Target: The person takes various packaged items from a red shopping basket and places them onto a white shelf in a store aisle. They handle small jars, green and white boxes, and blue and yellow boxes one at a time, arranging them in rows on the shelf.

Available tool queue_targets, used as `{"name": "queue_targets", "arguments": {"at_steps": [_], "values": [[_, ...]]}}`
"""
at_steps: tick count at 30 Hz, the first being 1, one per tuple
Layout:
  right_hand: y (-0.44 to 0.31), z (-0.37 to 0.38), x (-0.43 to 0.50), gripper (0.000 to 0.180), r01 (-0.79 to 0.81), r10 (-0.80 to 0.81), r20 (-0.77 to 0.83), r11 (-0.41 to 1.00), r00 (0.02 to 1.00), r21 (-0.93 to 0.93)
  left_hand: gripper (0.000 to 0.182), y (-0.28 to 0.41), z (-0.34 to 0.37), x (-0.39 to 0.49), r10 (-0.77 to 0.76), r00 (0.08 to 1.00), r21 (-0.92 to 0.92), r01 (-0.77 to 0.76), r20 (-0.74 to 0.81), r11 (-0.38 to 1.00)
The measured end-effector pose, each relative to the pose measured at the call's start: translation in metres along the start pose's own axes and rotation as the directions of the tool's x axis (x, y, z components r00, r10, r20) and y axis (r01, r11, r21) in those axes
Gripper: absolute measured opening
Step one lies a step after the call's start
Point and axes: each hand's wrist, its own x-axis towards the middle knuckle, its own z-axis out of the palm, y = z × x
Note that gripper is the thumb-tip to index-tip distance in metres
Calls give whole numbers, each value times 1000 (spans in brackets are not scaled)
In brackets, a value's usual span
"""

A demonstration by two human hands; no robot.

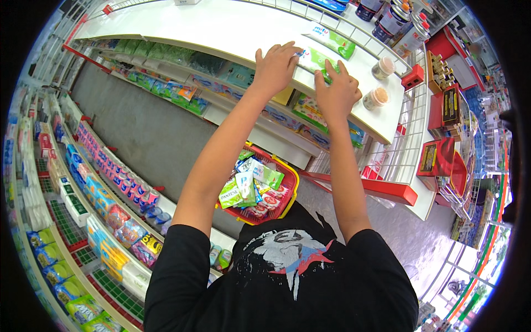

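Both my hands reach over the white top shelf. At the left end of a green and white Mitu Baby wipes pack (pixel 312 59) is my left hand (pixel 278 64), its fingers spread over the edge. My right hand (pixel 338 89) lies on the same pack's right end, thumb and fingers apart. Just behind it a second Mitu Baby pack (pixel 332 38) lies flat near the wire rail. Two small lidded jars (pixel 375 98) stand to the right. Below my arms, a red plastic basket (pixel 292 182) with a yellow rim holds several packets, among them another Mitu Baby pack (pixel 269 175).
Lower shelves (pixel 265 128) under the top hold more packs. Aerosol cans (pixel 392 23) stand behind the wire rail. A long shelf unit (pixel 103 166) of packaged goods runs along the left, across a grey aisle floor (pixel 137 120). Red-fronted wire racks (pixel 390 191) stand at right.
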Motion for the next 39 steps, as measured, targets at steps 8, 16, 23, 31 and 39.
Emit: {"name": "queue_targets", "arguments": {"at_steps": [8,16,23,31,39], "values": [[1,-4,-6,39,131,-83,-223,969,971,211,26,2,-34,-37,11,935,-159,-72,-354,985],[-22,-20,-81,23,281,-172,-299,884,939,374,23,-24,-59,-163,-269,878,-323,141,-396,936],[-19,34,-210,18,-172,-57,329,763,942,623,27,-84,-24,-320,-603,798,-516,508,-21,690],[19,103,-334,24,-842,36,948,471,315,262,34,-94,-13,-463,-634,726,-275,688,268,672],[24,109,-371,26,-860,45,983,493,178,133,38,-77,-16,-486,-586,747,-108,641,315,760]]}}
